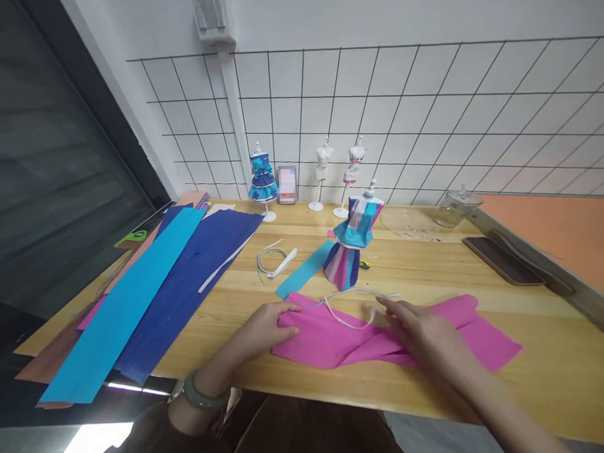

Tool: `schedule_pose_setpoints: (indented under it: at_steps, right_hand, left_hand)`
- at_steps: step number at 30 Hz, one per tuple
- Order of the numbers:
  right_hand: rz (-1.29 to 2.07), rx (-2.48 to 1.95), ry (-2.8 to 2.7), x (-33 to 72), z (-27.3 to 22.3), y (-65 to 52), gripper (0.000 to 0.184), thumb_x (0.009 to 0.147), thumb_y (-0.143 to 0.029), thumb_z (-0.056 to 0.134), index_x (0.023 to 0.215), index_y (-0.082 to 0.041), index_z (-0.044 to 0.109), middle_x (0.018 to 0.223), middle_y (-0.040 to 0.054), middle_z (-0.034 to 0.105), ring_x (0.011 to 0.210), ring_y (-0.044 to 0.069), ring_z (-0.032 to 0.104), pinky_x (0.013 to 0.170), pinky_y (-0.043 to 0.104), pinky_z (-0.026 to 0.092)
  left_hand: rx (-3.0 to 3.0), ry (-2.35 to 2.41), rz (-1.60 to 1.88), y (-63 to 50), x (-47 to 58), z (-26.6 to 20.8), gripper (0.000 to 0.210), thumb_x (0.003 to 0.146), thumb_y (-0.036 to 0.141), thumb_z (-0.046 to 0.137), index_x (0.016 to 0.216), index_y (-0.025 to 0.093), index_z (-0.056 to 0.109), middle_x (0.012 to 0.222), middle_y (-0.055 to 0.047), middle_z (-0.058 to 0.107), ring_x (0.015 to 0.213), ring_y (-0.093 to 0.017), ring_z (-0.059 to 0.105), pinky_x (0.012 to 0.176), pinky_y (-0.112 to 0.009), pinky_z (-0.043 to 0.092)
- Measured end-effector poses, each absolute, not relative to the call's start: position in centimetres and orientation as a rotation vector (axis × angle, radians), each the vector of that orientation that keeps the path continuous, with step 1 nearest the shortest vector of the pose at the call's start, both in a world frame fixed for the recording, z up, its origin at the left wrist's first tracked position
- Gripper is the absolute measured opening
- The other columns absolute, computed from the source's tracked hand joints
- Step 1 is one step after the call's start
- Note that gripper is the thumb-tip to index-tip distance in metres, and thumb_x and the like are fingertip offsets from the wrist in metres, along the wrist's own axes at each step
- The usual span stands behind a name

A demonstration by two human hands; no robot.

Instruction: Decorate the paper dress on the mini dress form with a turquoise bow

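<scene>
A crumpled pink sheet of fabric [327, 339] lies across the table in front of me. On its left end rests my left hand [266, 329], thumb and forefinger apart. My right hand [420, 325] reaches over the middle of the sheet, its fingers stretched out beside a thin white strip [353, 324]. That strip curls loosely on the pink fabric. Just beyond stands a small dress form [353, 231] wearing a blue, pink and white dress. A light blue strip of fabric [306, 270] lies left of it, partly under the pink piece.
Long blue fabric sheets [130, 307] are piled at the left. Toward the wall stand a dressed mini mannequin [262, 178], two white forms [323, 165] and a phone [287, 185]. A coiled cord [272, 260], a glass teapot [456, 206] and a dark tray [502, 260] also lie about.
</scene>
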State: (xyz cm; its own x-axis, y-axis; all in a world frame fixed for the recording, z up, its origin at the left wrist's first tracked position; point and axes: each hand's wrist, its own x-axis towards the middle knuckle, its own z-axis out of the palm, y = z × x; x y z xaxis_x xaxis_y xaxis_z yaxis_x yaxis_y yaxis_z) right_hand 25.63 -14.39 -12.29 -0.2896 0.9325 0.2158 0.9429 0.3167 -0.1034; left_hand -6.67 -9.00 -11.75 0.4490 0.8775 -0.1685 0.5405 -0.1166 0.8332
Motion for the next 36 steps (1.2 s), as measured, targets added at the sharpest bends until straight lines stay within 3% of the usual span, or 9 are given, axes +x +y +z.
schedule_pose_setpoints:
  at_steps: [6, 13, 16, 22, 24, 27, 30, 33, 36]
  right_hand:
    - [0.024, -1.928, -2.349, 25.8, -13.8, -10.0, 0.043, 0.087, -0.023, 0.04, 0.128, -0.011, 0.048, 0.094, 0.0143, 0.07, 0.075, 0.023, 0.067, 0.06, 0.03, 0.046]
    - [0.179, -1.901, -2.331, 24.7, -13.3, -8.0, 0.022, 0.085, -0.016, 0.042, 0.09, -0.017, 0.063, 0.078, 0.0064, 0.072, 0.071, 0.017, 0.067, 0.059, 0.024, 0.043]
    - [0.18, -1.918, -2.301, 25.7, -12.3, -8.3, 0.021, 0.085, -0.017, 0.042, 0.089, -0.017, 0.063, 0.072, 0.0053, 0.071, 0.066, 0.018, 0.066, 0.056, 0.024, 0.042]
    - [0.041, -1.693, -2.26, 23.9, -8.7, -11.5, 0.02, 0.09, -0.021, 0.037, 0.093, -0.02, 0.057, 0.083, 0.005, 0.069, 0.067, 0.018, 0.065, 0.057, 0.027, 0.044]
    - [0.025, -1.439, -2.323, 21.4, -7.5, -13.2, 0.02, 0.092, -0.02, 0.037, 0.09, -0.02, 0.057, 0.078, 0.005, 0.067, 0.068, 0.019, 0.063, 0.061, 0.029, 0.045]
    - [0.203, -1.071, -2.316, 18.0, -6.2, -15.6, 0.014, 0.092, -0.02, 0.042, 0.092, -0.021, 0.056, 0.079, 0.004, 0.065, 0.071, 0.016, 0.061, 0.062, 0.027, 0.047]
    - [0.39, -0.872, -2.21, 16.1, -5.7, -17.1, 0.013, 0.09, -0.015, 0.047, 0.095, -0.023, 0.056, 0.084, 0.0026, 0.066, 0.077, 0.014, 0.062, 0.066, 0.023, 0.05]
    - [0.446, -0.896, -2.1, 15.3, -6.2, -17.5, 0.012, 0.089, -0.016, 0.05, 0.094, -0.024, 0.057, 0.077, 0.0011, 0.065, 0.069, 0.014, 0.063, 0.06, 0.022, 0.05]
    - [0.527, -0.928, -2.12, 14.8, -7.3, -17.6, 0.012, 0.09, -0.02, 0.049, 0.088, -0.023, 0.06, 0.074, 0.0016, 0.066, 0.065, 0.014, 0.063, 0.056, 0.022, 0.052]
  left_hand:
    - [1.882, 1.207, 0.379, -8.9, -7.1, -11.4, 0.048, 0.07, 0.03, 0.061, 0.117, 0.02, 0.062, 0.114, -0.004, 0.065, 0.097, -0.021, 0.06, 0.081, -0.027, 0.045]
    - [1.898, 1.224, 0.379, -9.2, -7.6, -11.9, 0.049, 0.072, 0.032, 0.059, 0.119, 0.021, 0.061, 0.103, -0.004, 0.068, 0.084, -0.021, 0.061, 0.071, -0.028, 0.045]
    - [1.905, 1.272, 0.386, -9.1, -8.2, -11.6, 0.052, 0.073, 0.033, 0.059, 0.123, 0.021, 0.057, 0.097, -0.005, 0.068, 0.084, -0.022, 0.061, 0.072, -0.03, 0.045]
    - [2.029, 1.528, 0.714, -10.5, -5.4, -8.3, 0.071, 0.073, 0.045, 0.064, 0.136, 0.022, 0.042, 0.122, -0.012, 0.055, 0.113, -0.031, 0.048, 0.095, -0.042, 0.037]
    - [1.923, 1.353, 0.724, -11.7, -3.3, -7.6, 0.087, 0.069, 0.05, 0.067, 0.143, 0.024, 0.029, 0.113, -0.011, 0.059, 0.095, -0.025, 0.055, 0.087, -0.039, 0.043]
    - [1.753, 0.94, 0.68, -13.4, -0.8, -7.7, 0.104, 0.062, 0.041, 0.077, 0.146, 0.026, 0.017, 0.104, -0.007, 0.061, 0.077, -0.016, 0.056, 0.075, -0.03, 0.047]
    - [1.635, 0.683, 0.692, -14.2, -0.4, -8.1, 0.073, 0.07, 0.035, 0.071, 0.135, 0.021, 0.04, 0.098, -0.005, 0.06, 0.081, -0.014, 0.056, 0.074, -0.026, 0.045]
    - [1.634, 0.722, 0.547, -14.8, -2.0, -8.0, 0.03, 0.081, 0.041, 0.057, 0.095, 0.014, 0.061, 0.075, -0.001, 0.057, 0.069, -0.012, 0.053, 0.063, -0.022, 0.041]
    - [1.693, 0.8, 0.433, -15.7, -4.6, -7.6, 0.033, 0.088, 0.044, 0.045, 0.079, 0.015, 0.059, 0.065, 0.002, 0.049, 0.062, -0.01, 0.047, 0.058, -0.021, 0.035]
